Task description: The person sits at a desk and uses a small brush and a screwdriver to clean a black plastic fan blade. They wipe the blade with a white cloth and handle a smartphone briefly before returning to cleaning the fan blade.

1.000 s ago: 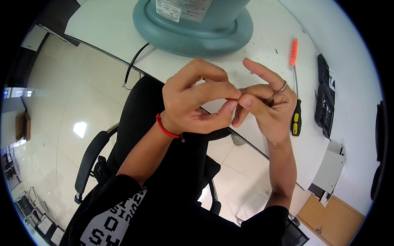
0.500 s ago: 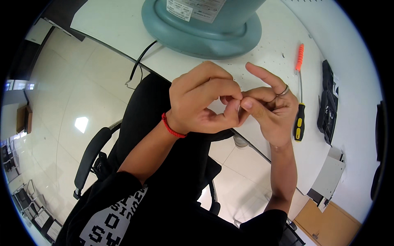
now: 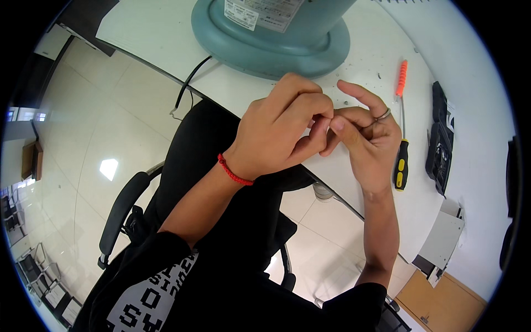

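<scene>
My left hand [image 3: 285, 124], with a red cord bracelet at the wrist, pinches at the fingertips of my right hand [image 3: 368, 138]. My right thumb and index finger are pressed together there, while a raised finger sticks up and another wears a ring. Whatever sits between the fingertips is too small or hidden to name. Just right of my right hand lies a yellow-and-black screwdriver [image 3: 402, 166], with a second, orange-handled tool [image 3: 402, 74] above it. Behind both hands stands a large teal plastic body on a round base [image 3: 232, 55], on the white table [image 3: 135, 27].
An open black case [image 3: 440, 144] lies along the table's right side, by the wall. A black cable [image 3: 189, 74] hangs over the front edge. Below are a black chair armrest [image 3: 124, 210], tiled floor and, at lower right, a grey unit [image 3: 442, 243].
My left hand has moved up and slightly right, its fingers more curled over my right fingertips. My right hand keeps its pinch. The whole view has shifted a little.
</scene>
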A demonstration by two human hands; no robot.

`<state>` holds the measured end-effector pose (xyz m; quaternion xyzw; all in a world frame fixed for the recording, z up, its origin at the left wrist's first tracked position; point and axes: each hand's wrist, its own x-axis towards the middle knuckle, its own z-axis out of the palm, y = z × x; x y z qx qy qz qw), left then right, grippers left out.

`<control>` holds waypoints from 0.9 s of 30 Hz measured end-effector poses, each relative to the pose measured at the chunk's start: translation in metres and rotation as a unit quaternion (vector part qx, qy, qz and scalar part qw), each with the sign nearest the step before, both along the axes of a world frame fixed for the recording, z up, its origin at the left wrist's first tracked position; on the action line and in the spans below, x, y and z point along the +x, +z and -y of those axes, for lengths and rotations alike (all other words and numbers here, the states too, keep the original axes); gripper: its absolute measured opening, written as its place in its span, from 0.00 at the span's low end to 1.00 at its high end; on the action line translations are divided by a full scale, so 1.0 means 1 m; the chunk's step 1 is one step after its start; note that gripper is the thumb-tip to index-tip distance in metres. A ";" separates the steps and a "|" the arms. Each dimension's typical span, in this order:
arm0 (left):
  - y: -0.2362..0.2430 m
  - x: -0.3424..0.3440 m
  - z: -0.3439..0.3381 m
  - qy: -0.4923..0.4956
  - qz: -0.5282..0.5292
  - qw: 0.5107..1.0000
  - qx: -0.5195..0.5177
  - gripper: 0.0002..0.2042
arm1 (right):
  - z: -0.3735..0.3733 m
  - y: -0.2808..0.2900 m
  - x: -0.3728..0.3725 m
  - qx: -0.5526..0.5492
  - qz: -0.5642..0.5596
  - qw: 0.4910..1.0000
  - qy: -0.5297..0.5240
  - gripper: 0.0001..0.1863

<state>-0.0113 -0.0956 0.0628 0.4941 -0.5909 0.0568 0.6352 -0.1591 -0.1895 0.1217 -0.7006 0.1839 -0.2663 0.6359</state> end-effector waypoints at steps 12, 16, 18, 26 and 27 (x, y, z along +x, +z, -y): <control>0.001 0.000 0.002 -0.003 0.023 1.000 0.013 0.12 | -0.004 0.001 0.001 0.007 0.009 0.999 -0.031 0.22; 0.001 -0.001 0.003 0.008 0.027 0.999 0.016 0.12 | -0.004 0.000 0.001 0.016 0.011 0.999 -0.037 0.22; 0.002 -0.002 0.002 0.003 0.018 1.000 0.021 0.12 | -0.004 0.000 0.002 0.016 0.014 0.999 -0.040 0.21; 0.006 0.002 -0.003 -0.041 -0.033 0.997 0.050 0.09 | -0.004 0.002 0.002 0.025 0.013 0.999 -0.039 0.21; 0.006 0.002 -0.003 -0.046 -0.042 0.997 0.049 0.08 | -0.004 0.002 0.002 0.026 0.011 0.999 -0.039 0.21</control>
